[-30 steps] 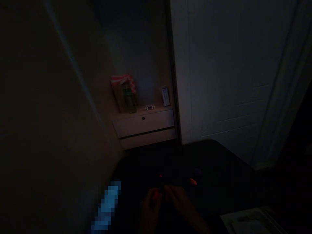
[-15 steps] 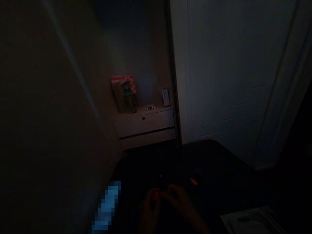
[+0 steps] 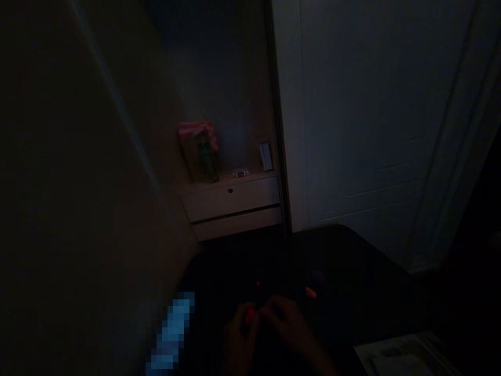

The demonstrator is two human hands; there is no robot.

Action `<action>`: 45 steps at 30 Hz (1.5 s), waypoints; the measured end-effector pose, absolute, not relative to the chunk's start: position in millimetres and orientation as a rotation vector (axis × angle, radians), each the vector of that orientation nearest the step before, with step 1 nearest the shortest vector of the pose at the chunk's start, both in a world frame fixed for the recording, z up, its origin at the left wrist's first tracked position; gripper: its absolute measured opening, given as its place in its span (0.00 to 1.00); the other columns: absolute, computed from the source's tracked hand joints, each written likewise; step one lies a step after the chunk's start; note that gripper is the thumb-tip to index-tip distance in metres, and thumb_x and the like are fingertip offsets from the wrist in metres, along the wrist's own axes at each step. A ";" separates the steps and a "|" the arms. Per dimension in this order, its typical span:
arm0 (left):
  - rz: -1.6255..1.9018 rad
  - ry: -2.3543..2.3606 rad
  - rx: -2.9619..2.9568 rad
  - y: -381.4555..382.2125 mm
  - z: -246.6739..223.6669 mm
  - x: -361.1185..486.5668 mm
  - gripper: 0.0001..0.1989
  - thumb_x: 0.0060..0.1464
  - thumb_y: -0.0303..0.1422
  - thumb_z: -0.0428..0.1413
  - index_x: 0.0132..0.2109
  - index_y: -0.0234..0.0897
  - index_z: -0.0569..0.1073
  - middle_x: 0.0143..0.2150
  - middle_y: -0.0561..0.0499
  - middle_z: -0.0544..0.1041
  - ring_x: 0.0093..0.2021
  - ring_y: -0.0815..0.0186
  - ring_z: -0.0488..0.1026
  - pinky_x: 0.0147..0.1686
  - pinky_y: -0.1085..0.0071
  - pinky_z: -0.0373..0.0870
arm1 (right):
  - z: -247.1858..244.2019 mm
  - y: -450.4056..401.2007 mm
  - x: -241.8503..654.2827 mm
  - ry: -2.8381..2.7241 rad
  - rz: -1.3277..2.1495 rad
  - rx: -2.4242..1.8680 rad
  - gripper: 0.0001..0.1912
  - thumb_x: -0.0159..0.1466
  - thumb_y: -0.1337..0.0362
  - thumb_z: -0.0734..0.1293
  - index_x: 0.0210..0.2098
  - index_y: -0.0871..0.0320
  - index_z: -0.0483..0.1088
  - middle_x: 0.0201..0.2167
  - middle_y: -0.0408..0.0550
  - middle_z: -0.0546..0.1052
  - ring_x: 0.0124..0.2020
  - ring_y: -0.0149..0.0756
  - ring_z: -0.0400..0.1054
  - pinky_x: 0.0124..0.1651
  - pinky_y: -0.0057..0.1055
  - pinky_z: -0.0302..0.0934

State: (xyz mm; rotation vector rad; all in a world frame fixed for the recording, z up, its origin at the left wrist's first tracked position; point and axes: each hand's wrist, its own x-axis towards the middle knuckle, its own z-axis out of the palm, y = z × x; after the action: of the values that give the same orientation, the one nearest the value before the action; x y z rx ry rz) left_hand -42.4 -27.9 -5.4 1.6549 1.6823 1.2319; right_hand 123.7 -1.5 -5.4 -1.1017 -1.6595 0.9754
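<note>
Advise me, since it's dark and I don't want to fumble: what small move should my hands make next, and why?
Probably a light pinch on the red lump with the right hand: the left hand holds it, and the right fingertips are close beside it, though contact is too dark to confirm.
</note>
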 end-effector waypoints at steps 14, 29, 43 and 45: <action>1.220 1.630 1.668 -28.7 -8.4 -44.3 0.24 0.57 0.54 0.53 0.46 0.40 0.79 0.45 0.46 0.83 0.47 0.56 0.80 0.49 0.63 0.74 | -13.1 -0.5 124.8 -1.667 0.974 -0.976 0.11 0.71 0.59 0.64 0.40 0.55 0.77 0.40 0.47 0.82 0.44 0.41 0.75 0.48 0.32 0.64; 1.287 1.664 1.656 -27.3 -6.6 -42.0 0.27 0.53 0.58 0.55 0.43 0.39 0.80 0.42 0.44 0.84 0.44 0.54 0.81 0.47 0.61 0.76 | -11.6 0.6 123.1 -1.696 0.974 -1.044 0.06 0.64 0.61 0.70 0.35 0.57 0.76 0.32 0.44 0.79 0.35 0.37 0.72 0.39 0.29 0.62; 1.220 1.671 1.639 -29.0 -6.2 -42.4 0.30 0.56 0.60 0.50 0.46 0.40 0.79 0.45 0.44 0.83 0.47 0.55 0.79 0.50 0.62 0.74 | -7.5 -2.7 125.6 -1.722 1.005 -1.045 0.09 0.69 0.60 0.66 0.36 0.57 0.76 0.34 0.45 0.80 0.37 0.38 0.74 0.40 0.28 0.61; 1.224 1.669 1.645 -28.6 -7.1 -42.5 0.30 0.56 0.60 0.50 0.45 0.40 0.79 0.45 0.44 0.83 0.47 0.55 0.79 0.50 0.62 0.74 | -6.7 -2.8 125.7 -1.711 1.014 -1.038 0.10 0.69 0.59 0.65 0.36 0.57 0.76 0.34 0.45 0.80 0.37 0.37 0.74 0.40 0.28 0.61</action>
State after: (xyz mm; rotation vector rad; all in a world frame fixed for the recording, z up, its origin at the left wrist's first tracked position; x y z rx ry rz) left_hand -42.5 -28.6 -7.1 1.6455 1.6694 1.2243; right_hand 125.7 -2.8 -6.7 -1.0379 -1.7108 1.0136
